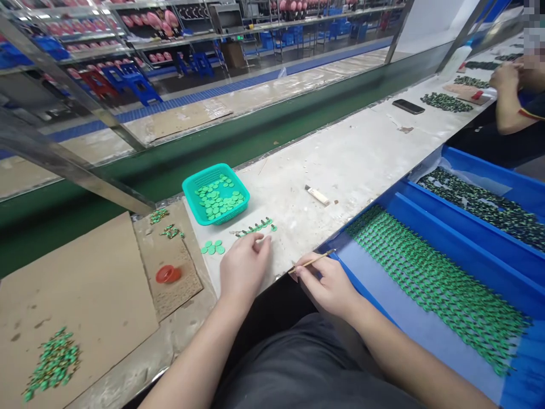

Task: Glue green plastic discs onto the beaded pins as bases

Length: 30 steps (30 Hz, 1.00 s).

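Note:
My left hand (pixel 244 266) rests on the white bench top with its fingers curled together, fingertips beside a short row of small green pieces (pixel 256 228). Whether it pinches one is hidden. A few loose green discs (pixel 213 247) lie just left of it. My right hand (pixel 327 284) is closed on a thin wooden stick (pixel 313 262) that points up and to the right, at the bench's near edge. A teal basket (pixel 193 184) of green discs stands behind the left hand.
A blue tray (pixel 451 218) on the right holds rows of green pieces on sticks. Cardboard sheets (pixel 85 284) at left carry a red cap (pixel 168 274) and a pile of green parts (pixel 53 360). A green conveyor belt (pixel 204 153) runs behind. Another person's arm (pixel 508 96) works far right near a phone (pixel 407 106).

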Each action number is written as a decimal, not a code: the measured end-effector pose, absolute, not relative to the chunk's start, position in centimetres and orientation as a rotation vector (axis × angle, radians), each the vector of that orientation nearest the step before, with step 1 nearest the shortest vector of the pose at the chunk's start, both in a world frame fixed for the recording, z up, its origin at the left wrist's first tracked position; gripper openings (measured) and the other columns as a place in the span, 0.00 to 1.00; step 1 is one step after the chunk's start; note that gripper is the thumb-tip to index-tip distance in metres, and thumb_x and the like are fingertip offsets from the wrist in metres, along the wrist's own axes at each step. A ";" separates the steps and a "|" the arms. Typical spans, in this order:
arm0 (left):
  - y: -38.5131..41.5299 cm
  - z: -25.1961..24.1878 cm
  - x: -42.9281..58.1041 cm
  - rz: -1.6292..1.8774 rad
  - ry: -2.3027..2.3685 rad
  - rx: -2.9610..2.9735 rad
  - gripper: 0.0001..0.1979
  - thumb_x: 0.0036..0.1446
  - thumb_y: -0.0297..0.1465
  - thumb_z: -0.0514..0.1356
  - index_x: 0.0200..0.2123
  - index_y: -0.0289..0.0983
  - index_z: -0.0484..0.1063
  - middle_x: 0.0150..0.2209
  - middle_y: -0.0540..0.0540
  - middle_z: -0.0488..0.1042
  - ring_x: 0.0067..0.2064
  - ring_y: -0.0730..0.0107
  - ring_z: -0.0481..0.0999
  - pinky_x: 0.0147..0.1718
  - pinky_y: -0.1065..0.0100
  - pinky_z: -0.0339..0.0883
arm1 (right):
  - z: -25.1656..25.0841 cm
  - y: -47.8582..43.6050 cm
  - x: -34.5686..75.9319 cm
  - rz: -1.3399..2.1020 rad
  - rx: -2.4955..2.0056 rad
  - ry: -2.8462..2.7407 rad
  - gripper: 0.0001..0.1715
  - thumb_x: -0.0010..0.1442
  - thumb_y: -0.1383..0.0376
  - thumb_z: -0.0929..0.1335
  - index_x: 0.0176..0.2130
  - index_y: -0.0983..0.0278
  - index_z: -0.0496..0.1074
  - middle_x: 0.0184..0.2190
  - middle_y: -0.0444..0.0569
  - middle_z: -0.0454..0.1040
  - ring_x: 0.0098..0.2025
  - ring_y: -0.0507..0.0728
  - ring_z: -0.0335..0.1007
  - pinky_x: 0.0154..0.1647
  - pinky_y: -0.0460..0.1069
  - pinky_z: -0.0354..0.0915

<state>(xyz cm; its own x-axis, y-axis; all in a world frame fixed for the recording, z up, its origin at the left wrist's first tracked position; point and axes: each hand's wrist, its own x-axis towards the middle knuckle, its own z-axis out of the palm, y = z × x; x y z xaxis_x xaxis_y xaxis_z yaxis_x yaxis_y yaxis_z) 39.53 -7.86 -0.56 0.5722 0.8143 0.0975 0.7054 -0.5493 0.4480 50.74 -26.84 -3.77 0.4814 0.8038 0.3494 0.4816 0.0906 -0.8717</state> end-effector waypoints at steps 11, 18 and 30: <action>-1.4 2.2 34.4 0.396 1.221 2.434 0.13 0.63 0.43 0.63 0.41 0.46 0.86 0.46 0.43 0.88 0.44 0.52 0.84 0.39 0.58 0.71 | -3.5 -26.7 50.6 0.372 -1.581 -1.157 0.13 0.79 0.63 0.69 0.41 0.59 0.81 0.39 0.50 0.89 0.40 0.59 0.87 0.45 0.52 0.80; -5.1 0.4 36.3 0.459 1.051 2.391 0.16 0.67 0.46 0.62 0.43 0.45 0.87 0.46 0.45 0.89 0.44 0.56 0.85 0.48 0.59 0.77 | -3.6 -23.8 52.8 0.268 -1.605 -1.066 0.10 0.78 0.61 0.70 0.43 0.60 0.81 0.41 0.52 0.88 0.41 0.60 0.86 0.47 0.53 0.79; -6.4 -1.0 39.9 0.493 1.126 2.336 0.12 0.68 0.40 0.60 0.40 0.43 0.84 0.41 0.42 0.86 0.45 0.52 0.83 0.46 0.57 0.72 | -4.3 -17.0 55.4 0.301 -1.683 -1.083 0.10 0.76 0.62 0.71 0.42 0.61 0.82 0.40 0.51 0.88 0.42 0.60 0.85 0.52 0.53 0.78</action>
<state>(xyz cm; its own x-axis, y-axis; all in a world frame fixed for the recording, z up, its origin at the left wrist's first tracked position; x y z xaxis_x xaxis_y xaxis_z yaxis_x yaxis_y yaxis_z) 39.94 -6.38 -1.04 0.5931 0.7982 0.1049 0.6185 -0.5352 0.5754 55.42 -17.03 -4.35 0.5563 0.7737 0.3032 0.5064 -0.0263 -0.8619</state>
